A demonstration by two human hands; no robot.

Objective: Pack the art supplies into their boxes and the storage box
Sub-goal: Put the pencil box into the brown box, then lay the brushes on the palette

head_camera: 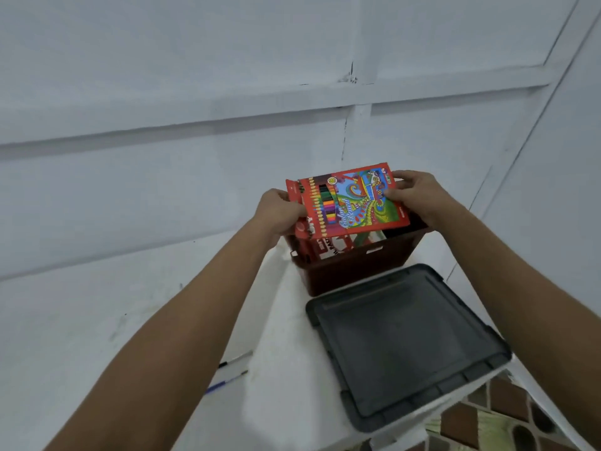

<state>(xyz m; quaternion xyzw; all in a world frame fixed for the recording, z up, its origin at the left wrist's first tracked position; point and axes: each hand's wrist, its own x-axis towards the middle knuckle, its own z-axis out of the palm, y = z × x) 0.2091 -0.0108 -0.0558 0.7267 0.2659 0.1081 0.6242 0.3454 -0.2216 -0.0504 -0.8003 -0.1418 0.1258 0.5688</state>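
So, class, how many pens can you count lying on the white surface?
2. One pen lies at the lower left, and the other pen just below it, nearer the camera. More may be hidden by the arms.

One head view — looking forward and down, close over the table point(286, 369).

Both hands hold pencil box point(349, 200) over storage box point(354, 262), perhaps part-filled

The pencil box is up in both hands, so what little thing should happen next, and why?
Probably lower the pencil box into the red bin. Left hand and right hand grip its ends right above the open bin, which already holds other packs, and the grey lid lies off beside it.
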